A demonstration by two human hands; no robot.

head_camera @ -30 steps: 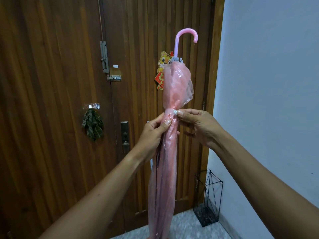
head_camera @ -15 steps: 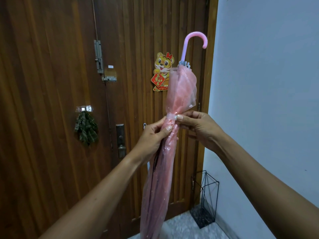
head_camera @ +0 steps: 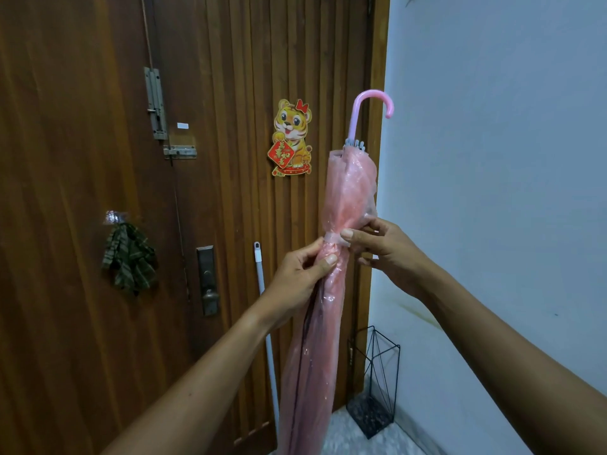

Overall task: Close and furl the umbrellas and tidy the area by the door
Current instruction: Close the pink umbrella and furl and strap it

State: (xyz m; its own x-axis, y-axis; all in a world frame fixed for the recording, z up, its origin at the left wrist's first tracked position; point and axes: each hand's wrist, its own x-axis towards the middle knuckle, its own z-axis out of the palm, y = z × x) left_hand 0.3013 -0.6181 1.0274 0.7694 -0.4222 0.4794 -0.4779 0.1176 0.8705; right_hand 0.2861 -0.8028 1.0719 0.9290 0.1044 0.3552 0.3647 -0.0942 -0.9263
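Observation:
A closed pink see-through umbrella point(head_camera: 351, 188) stands upright in front of me, its hooked pink handle point(head_camera: 372, 103) at the top and its tip out of view below. A pale strap point(head_camera: 331, 239) wraps its furled canopy at mid height. My left hand point(head_camera: 299, 274) grips the canopy just under the strap, thumb pressed on the plastic. My right hand point(head_camera: 384, 247) pinches the strap's end from the right with thumb and fingers.
A dark wooden door point(head_camera: 82, 159) fills the left, with a bolt point(head_camera: 156, 103), a lock plate point(head_camera: 207, 280), a tiger sticker point(head_camera: 290, 137) and a hanging green cloth point(head_camera: 129, 257). A white pole point(head_camera: 266, 323) leans on it. A black wire umbrella stand point(head_camera: 374, 382) sits in the corner by the white wall point(head_camera: 492, 159).
The umbrella has shifted right and tilted a little, uncovering the tiger sticker and the white pole. Both hands keep their hold at the strap.

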